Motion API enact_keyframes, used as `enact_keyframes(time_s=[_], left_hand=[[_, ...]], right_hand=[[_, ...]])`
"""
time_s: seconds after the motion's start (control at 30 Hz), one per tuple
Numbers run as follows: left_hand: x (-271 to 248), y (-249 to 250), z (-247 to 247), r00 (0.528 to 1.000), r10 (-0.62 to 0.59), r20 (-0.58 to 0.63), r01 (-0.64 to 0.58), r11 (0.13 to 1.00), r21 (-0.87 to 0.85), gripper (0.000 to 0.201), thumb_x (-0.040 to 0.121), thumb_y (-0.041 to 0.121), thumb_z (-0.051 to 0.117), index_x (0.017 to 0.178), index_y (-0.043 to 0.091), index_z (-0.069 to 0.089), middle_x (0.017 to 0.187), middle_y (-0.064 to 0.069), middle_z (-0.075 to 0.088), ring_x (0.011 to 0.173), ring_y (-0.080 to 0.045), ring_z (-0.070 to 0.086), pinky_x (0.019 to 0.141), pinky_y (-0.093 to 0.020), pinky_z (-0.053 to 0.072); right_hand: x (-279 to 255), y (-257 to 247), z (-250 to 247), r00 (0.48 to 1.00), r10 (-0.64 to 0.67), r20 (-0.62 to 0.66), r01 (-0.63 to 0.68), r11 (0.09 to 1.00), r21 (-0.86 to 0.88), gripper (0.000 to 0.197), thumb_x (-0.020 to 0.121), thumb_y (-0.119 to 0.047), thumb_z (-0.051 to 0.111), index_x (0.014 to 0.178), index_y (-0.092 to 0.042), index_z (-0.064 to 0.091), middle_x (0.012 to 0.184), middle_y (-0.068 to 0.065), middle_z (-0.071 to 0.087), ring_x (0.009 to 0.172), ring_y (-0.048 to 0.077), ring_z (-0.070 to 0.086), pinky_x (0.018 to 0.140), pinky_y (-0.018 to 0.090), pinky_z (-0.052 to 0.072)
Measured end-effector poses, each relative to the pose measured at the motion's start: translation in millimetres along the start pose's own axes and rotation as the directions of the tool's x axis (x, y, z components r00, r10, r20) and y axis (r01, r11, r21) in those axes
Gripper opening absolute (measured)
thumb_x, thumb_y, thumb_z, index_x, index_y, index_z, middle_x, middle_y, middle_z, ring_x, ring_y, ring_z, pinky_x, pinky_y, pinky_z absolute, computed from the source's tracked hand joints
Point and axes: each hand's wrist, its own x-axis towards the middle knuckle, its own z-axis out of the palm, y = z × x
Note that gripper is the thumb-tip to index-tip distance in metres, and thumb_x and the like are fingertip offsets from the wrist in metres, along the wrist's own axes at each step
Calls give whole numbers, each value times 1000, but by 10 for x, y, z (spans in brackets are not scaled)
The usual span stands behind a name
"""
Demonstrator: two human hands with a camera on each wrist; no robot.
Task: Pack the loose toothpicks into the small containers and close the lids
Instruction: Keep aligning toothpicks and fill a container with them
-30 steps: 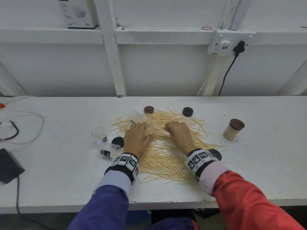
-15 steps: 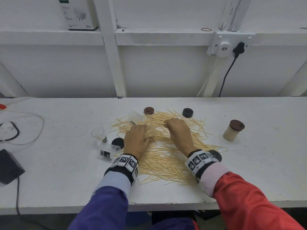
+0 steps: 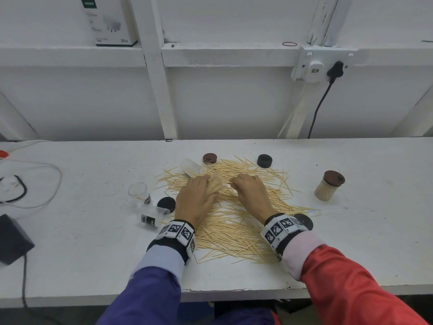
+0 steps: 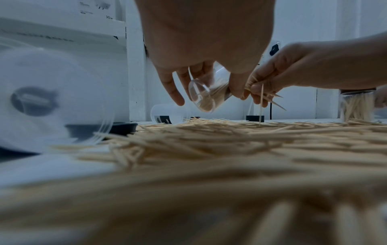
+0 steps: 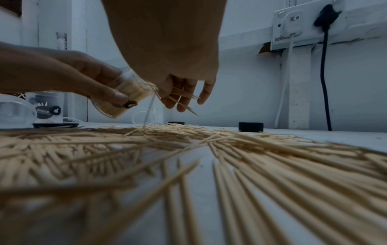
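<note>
A wide heap of loose toothpicks [image 3: 234, 221] covers the middle of the white table [image 3: 82, 249]. My left hand [image 3: 196, 195] grips a small clear container [image 4: 206, 94], tilted and partly filled with toothpicks [image 5: 125, 92]. My right hand [image 3: 248, 191] pinches a small bundle of toothpicks [image 5: 180, 97] right at the container's mouth. One toothpick [image 4: 261, 102] hangs down from the bundle toward the heap. A filled container with a brown lid [image 3: 329, 188] stands at the right.
Empty clear containers: upright [image 3: 138, 193], on its side [image 3: 152, 216], and on its side at the back [image 3: 189, 167]. Loose lids: brown [image 3: 209, 158], black [image 3: 264, 160], [image 3: 166, 204], [image 3: 303, 221]. Cables and a black adapter [image 3: 11, 238] at the left. Wall socket [image 3: 321, 64] behind.
Both hands have shifted slightly away from me over the heap. The right hand's fingers have closed in on the container's mouth with toothpicks.
</note>
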Motion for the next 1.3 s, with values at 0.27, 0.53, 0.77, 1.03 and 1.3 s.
enact_keyframes(time_s=[0.27, 0.53, 0.77, 1.03, 1.3], left_hand=[[14, -30, 27, 998, 34, 53, -37, 998, 53, 55, 91, 46, 58, 137, 18, 47, 127, 0, 55, 117, -19, 48, 89, -35, 44], [9, -35, 46, 995, 65, 77, -70, 995, 66, 55, 88, 48, 61, 135, 21, 50, 125, 4, 57, 116, -18, 48, 90, -34, 43], [6, -31, 48, 993, 51, 103, -57, 997, 50, 55, 89, 48, 60, 135, 19, 49, 125, 4, 56, 116, -17, 47, 89, -31, 40], [13, -6, 42, 986, 94, 140, -97, 995, 13, 54, 89, 46, 60, 136, 21, 47, 124, 6, 56, 115, -15, 46, 84, -28, 38], [6, -5, 31, 990, 77, 118, -76, 997, -6, 55, 89, 49, 60, 135, 22, 47, 122, 7, 56, 113, -13, 47, 83, -27, 39]], right_hand=[[9, 1, 0, 999, 27, 44, -27, 1000, -6, 17, 94, -10, 56, 105, -13, 69, 94, 0, 63, 93, 22, 56, 81, 35, 33], [-1, -39, -33, 998, -48, -31, 49, 998, 32, 18, 86, -6, 69, 102, -10, 73, 81, 3, 61, 77, 25, 58, 67, 33, 37], [-9, -60, -15, 988, -139, 68, 131, 985, 116, 51, 83, 12, 60, 131, -6, 57, 95, 8, 56, 78, 21, 56, 57, 31, 49], [-32, -99, -100, 996, -82, 32, 74, 977, 201, 45, 85, 7, 60, 126, -11, 58, 107, 6, 66, 93, 20, 64, 75, 35, 56], [-43, -86, -130, 994, -75, -78, 93, 962, 255, 6, 86, -4, 67, 90, -7, 64, 82, 2, 66, 75, 18, 60, 65, 38, 52]])
